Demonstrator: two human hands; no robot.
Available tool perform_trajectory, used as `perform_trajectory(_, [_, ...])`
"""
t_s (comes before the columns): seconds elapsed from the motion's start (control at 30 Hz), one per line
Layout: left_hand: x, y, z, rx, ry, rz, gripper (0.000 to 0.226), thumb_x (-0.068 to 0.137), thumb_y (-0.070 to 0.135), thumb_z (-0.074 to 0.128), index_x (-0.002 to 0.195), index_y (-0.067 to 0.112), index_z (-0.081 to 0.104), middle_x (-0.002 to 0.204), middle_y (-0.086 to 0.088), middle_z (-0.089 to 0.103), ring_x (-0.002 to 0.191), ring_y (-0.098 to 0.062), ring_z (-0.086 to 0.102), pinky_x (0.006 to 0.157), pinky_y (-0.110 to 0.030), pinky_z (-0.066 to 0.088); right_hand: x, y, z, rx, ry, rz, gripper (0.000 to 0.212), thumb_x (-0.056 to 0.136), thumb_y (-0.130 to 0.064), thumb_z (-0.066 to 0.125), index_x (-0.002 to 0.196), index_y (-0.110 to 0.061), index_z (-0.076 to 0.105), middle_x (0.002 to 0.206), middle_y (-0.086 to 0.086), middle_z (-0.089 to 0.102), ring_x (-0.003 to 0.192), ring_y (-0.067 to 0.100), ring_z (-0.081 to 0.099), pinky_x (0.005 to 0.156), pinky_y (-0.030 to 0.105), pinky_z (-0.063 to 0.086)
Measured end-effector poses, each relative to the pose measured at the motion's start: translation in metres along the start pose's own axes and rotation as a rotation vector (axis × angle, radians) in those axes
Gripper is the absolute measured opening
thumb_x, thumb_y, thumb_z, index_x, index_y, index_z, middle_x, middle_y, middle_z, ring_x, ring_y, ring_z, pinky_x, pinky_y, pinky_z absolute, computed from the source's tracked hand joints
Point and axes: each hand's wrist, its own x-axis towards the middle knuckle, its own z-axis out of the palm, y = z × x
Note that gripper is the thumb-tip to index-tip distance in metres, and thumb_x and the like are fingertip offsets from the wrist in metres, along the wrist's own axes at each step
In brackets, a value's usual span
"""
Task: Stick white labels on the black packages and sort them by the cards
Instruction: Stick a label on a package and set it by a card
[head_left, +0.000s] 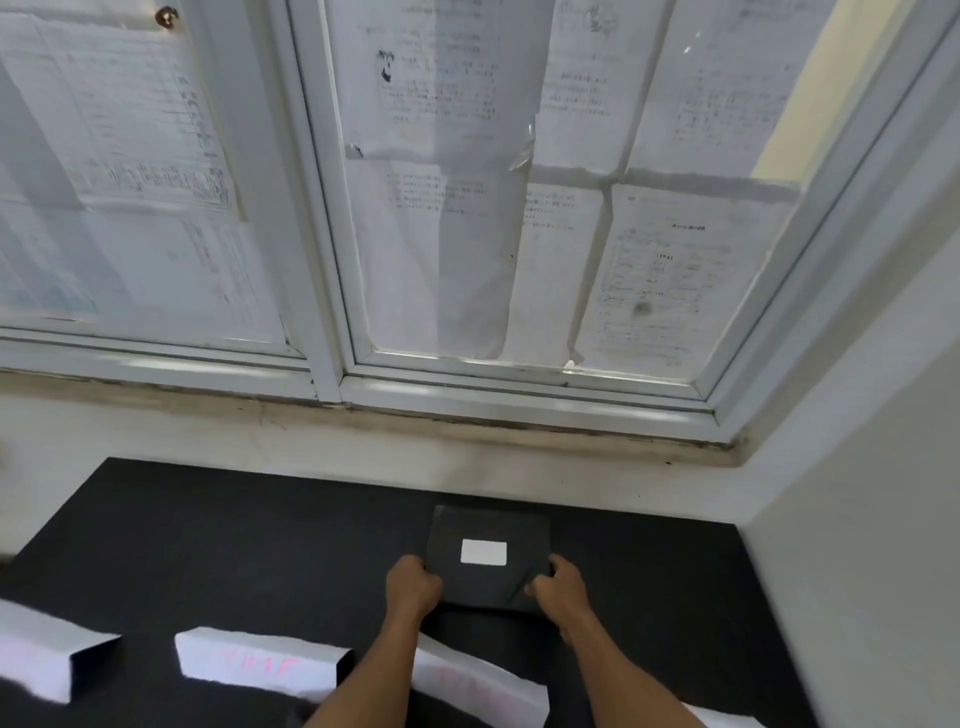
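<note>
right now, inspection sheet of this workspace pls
surface: black table, set against the wall under a window
job's things: black package with a white label on its top face; folded white cards with pink writing along the near edge, text too blurred to read
clutter: nothing seen
grippers: left hand and right hand each grip a near corner of the package
cables: nothing seen
surroundings: window covered with printed papers; white wall at right
</note>
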Motion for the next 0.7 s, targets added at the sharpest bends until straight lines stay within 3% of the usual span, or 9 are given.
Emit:
perform_trajectory(0.07, [-0.003, 0.001, 0.000, -0.020, -0.025, -0.012, 0.016, 0.084, 0.005, 0.050, 0.069, 0.009, 0.052, 0.082, -0.007, 0.059, 0.078, -0.020, 0.057, 0.065, -0.026, 0.044, -0.003, -0.004, 0.002, -0.016, 0.015, 0.002, 0.062, 0.083, 0.003, 0.055, 0.142, 0.000, 0.037, 0.140, 0.015, 0.047, 0.123, 0.028, 0.048, 0.097, 0.028, 0.040])
perform_trajectory(0.13, [-0.003, 0.004, -0.001, -0.028, -0.056, -0.009, 0.010, 0.087, 0.007, 0.049, 0.078, 0.006, 0.055, 0.090, -0.009, 0.060, 0.081, -0.021, 0.057, 0.068, -0.026, 0.045, -0.006, -0.007, 0.002, -0.021, 0.015, -0.010, 0.061, 0.084, 0.003, 0.053, 0.142, 0.000, 0.036, 0.140, 0.015, 0.047, 0.127, 0.029, 0.046, 0.100, 0.029, 0.039])
perform_trajectory(0.23, [-0.007, 0.011, -0.008, -0.007, -0.114, 0.010, 0.011, 0.090, 0.009, 0.047, 0.084, 0.007, 0.056, 0.098, -0.011, 0.060, 0.088, -0.022, 0.058, 0.077, -0.028, 0.049, -0.005, -0.011, 0.004, -0.041, 0.018, -0.029, 0.055, 0.082, 0.002, 0.054, 0.137, -0.002, 0.045, 0.130, 0.015, 0.055, 0.118, 0.029, 0.053, 0.102, 0.032, 0.043])
perform_trajectory(0.33, [-0.017, 0.011, -0.019, 0.019, -0.146, 0.022, 0.029, 0.090, 0.009, 0.044, 0.114, 0.002, 0.060, 0.117, -0.014, 0.062, 0.107, -0.028, 0.059, 0.089, -0.030, 0.048, -0.010, -0.007, 0.006, -0.033, 0.027, -0.050, 0.043, 0.079, -0.003, 0.055, 0.122, -0.004, 0.056, 0.117, 0.013, 0.062, 0.101, 0.024, 0.058, 0.093, 0.035, 0.049])
perform_trajectory(0.4, [-0.029, 0.010, -0.029, 0.031, -0.157, 0.028, 0.035, 0.091, 0.009, 0.044, 0.122, 0.004, 0.058, 0.125, -0.013, 0.059, 0.114, -0.029, 0.057, 0.093, -0.029, 0.045, -0.017, -0.004, 0.007, -0.061, 0.031, -0.049, 0.038, 0.078, -0.005, 0.056, 0.115, -0.006, 0.059, 0.113, 0.012, 0.064, 0.098, 0.025, 0.060, 0.090, 0.034, 0.050])
perform_trajectory(0.57, [-0.061, 0.007, -0.079, 0.018, -0.090, 0.050, 0.037, 0.092, 0.007, 0.044, 0.126, 0.000, 0.057, 0.131, -0.018, 0.057, 0.122, -0.032, 0.053, 0.098, -0.030, 0.043, -0.044, -0.015, 0.026, -0.158, 0.018, -0.081, 0.038, 0.080, -0.014, 0.056, 0.116, -0.003, 0.059, 0.121, 0.014, 0.062, 0.107, 0.029, 0.058, 0.090, 0.032, 0.045])
perform_trajectory(0.63, [-0.076, -0.005, -0.097, -0.006, -0.079, 0.034, 0.035, 0.093, 0.005, 0.043, 0.122, -0.002, 0.059, 0.128, -0.021, 0.058, 0.120, -0.033, 0.055, 0.097, -0.032, 0.044, -0.064, -0.016, 0.040, -0.222, -0.017, -0.084, 0.027, 0.081, -0.014, 0.057, 0.106, -0.006, 0.060, 0.119, 0.015, 0.063, 0.100, 0.026, 0.058, 0.085, 0.030, 0.046])
perform_trajectory(0.7, [-0.091, -0.022, -0.112, 0.003, -0.076, 0.018, 0.028, 0.092, 0.004, 0.043, 0.110, -0.002, 0.064, 0.124, -0.021, 0.060, 0.117, -0.033, 0.056, 0.096, -0.033, 0.045, -0.088, -0.010, 0.056, -0.249, -0.053, -0.079, 0.032, 0.083, -0.013, 0.058, 0.114, -0.009, 0.061, 0.123, 0.013, 0.061, 0.106, 0.026, 0.057, 0.083, 0.025, 0.041])
